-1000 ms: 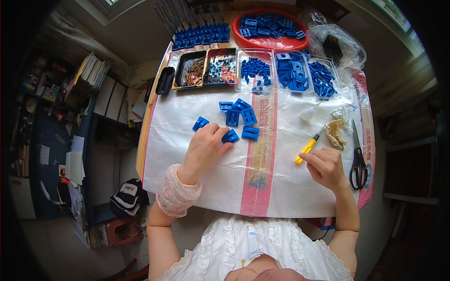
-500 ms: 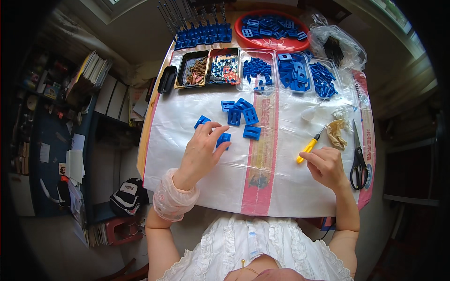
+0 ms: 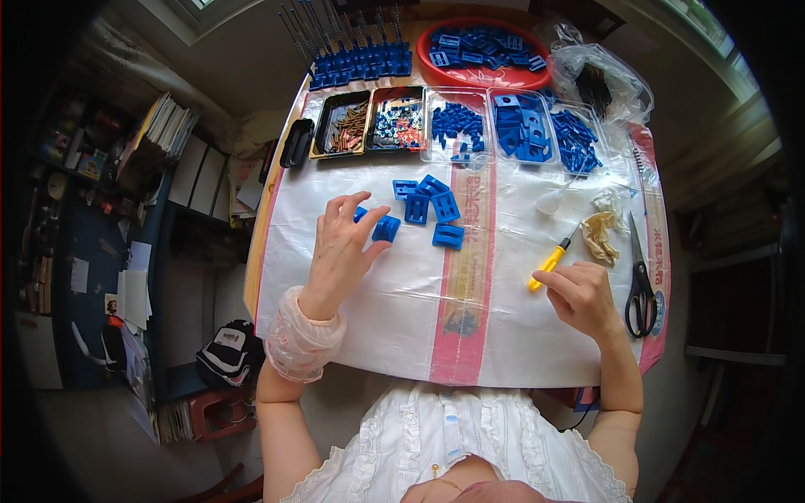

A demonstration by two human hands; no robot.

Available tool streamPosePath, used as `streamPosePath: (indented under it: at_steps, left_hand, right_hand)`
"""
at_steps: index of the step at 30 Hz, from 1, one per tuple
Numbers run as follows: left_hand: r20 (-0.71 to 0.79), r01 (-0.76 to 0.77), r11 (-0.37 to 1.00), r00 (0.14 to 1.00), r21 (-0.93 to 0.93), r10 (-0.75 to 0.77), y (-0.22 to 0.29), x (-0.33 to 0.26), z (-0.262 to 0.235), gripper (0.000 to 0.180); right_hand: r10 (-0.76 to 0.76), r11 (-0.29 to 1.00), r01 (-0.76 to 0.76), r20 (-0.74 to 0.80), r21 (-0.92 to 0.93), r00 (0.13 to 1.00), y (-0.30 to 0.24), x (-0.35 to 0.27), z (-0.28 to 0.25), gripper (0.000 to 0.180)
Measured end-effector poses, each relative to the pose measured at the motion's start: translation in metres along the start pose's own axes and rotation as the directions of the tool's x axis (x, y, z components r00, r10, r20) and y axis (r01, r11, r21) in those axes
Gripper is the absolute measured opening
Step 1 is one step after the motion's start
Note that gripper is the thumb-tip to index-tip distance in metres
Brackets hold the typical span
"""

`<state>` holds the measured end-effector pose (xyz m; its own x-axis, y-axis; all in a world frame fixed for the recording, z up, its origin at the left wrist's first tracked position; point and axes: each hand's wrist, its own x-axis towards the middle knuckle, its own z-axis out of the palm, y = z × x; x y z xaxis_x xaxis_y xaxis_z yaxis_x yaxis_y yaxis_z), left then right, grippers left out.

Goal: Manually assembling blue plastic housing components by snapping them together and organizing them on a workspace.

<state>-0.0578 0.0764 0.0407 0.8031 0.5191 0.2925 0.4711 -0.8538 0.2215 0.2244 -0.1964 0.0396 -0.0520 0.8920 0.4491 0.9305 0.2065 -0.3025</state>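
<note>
My left hand (image 3: 338,245) hovers over the cloth with its fingers spread and nothing held. Beside its thumb lies a blue slotted plastic piece (image 3: 386,229); another blue piece (image 3: 359,215) is partly hidden behind its fingers. Several similar blue slotted pieces (image 3: 416,208) lie just to the right, one of them (image 3: 448,235) a little nearer to me. My right hand (image 3: 584,295) is curled, its fingers closed at the yellow handle of a screwdriver (image 3: 550,265), whose dark shaft points away from me. The thumb is mostly hidden.
Trays of brass-coloured screws (image 3: 348,128), small mixed parts (image 3: 400,120) and blue parts (image 3: 523,126) line the back. Behind them stand blue assemblies with upright rods (image 3: 360,63) and a red basin (image 3: 537,81). Black scissors (image 3: 641,298) and crumpled paper (image 3: 599,237) lie right.
My left hand has moved left and slightly away from me, its fingers spreading. The blue piece by its thumb now lies farther left and away from me. The right hand is nearly still.
</note>
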Motion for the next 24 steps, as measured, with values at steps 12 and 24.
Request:
streamPosePath:
  at_steps: [12,24]
  left_hand:
    - [0.133,0.142,0.937,0.986,-0.318,-0.104,-0.031,-0.001,0.019,0.045]
    - [-0.052,-0.064,0.983,0.997,-0.173,0.055,-0.021,0.026,0.019,0.043]
  right_hand:
    - [0.016,1.0,-0.015,0.054,-0.024,0.998,-0.001,0.002,-0.003,0.026]
    - [0.029,0.999,-0.028,0.073,-0.022,0.997,0.0,-0.001,0.0,0.026]
